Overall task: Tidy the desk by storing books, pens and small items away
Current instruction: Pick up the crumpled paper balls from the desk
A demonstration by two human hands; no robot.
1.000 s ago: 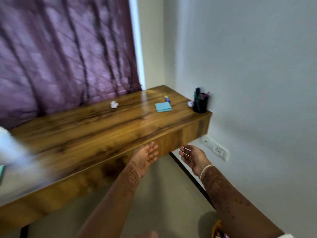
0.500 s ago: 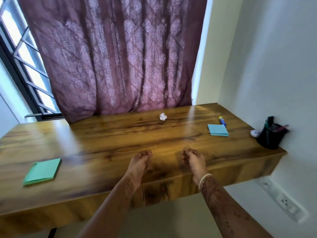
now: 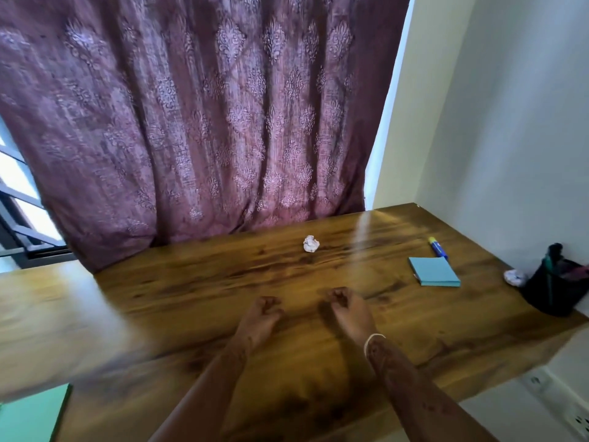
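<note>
Wooden desk [image 3: 191, 298], glossy and dark-grained, set against a plum patterned curtain [image 3: 197, 116]. Over its middle, left hand [image 3: 259, 317] and right hand [image 3: 349, 311] side by side and a little apart, both with fingers curled in toward the palm, loosely closed, holding nothing. Thin pale bangle [image 3: 373, 339] on the right wrist. Beyond the hands, near the curtain, a small crumpled paper ball [image 3: 311, 243]. Off to the right, well clear of the hands, a blue sticky-note pad [image 3: 434, 271] lying flat, with a blue and yellow marker [image 3: 438, 248] just behind it. At the far right edge by the wall, a black pen holder [image 3: 553, 293] with pens upright inside, and a second crumpled paper wad [image 3: 513, 277] just beside it. Bottom left corner, part of a green notebook [image 3: 32, 413], cut off by the frame edge.
</note>
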